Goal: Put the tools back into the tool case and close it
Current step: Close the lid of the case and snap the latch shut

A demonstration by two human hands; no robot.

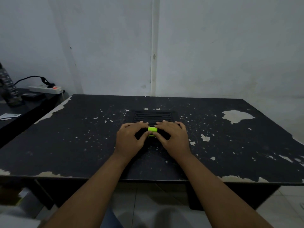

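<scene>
The tool case (154, 115) lies shut on the tabletop (65, 145). The left hand (130, 139) and right hand (174, 139) press its lid, fingers (139, 123) flat, thumbs by the green latch (152, 129).

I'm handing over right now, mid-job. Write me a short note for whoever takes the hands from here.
Left hand: fingers flat on the tool case, thumb at the green latch.
Right hand: the same, on the latch's other side.
Case: lid down, on the table; no loose tools in view.
Done: tools apparently packed, lid lowered.
To do: confirm the latch has snapped; I cannot tell from here.
</scene>
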